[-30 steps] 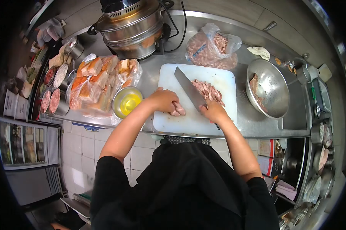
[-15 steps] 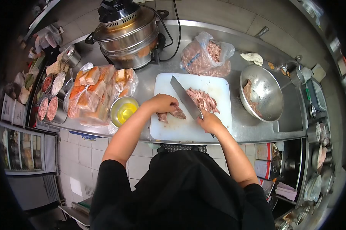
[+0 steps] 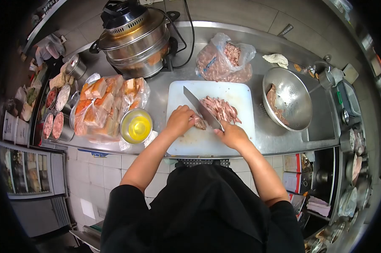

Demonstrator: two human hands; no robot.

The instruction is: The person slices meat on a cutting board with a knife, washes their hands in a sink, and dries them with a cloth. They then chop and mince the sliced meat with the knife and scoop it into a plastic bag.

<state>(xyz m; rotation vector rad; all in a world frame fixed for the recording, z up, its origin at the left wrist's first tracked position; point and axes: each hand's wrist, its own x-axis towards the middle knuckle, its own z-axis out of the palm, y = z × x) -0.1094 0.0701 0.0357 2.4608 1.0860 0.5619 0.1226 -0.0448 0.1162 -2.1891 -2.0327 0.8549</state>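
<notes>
Meat slabs (image 3: pixel 98 110): orange-skinned with pale sides, stacked in clear plastic. Small metal bowl (image 3: pixel 123 127): yellow liquid inside, just beside the slabs. Cutting board (image 3: pixel 186 145): white, rounded corners, faint brownish smears on its near part. Left hand (image 3: pixel 180 120): fingers curled, grasping the end of a piece of meat. Piece of meat (image 3: pixel 200 123): on the board, left of the blade; pinkish-brown, moist-looking, mostly uncovered at its right end. Knife (image 3: pixel 201 106): broad grey blade, slanting from far left to near right, between the piece and the slices. Sliced meat (image 3: pixel 221 109): on the board, right of the blade; loose heap of thin strips, pink with paler and browner edges, overlapping. Right hand (image 3: pixel 231 135): closed around the knife where blade meets handle. Steel bowl (image 3: pixel 299 101): right of the board, browned meat (image 3: pixel 272 99) along its left wall.
</notes>
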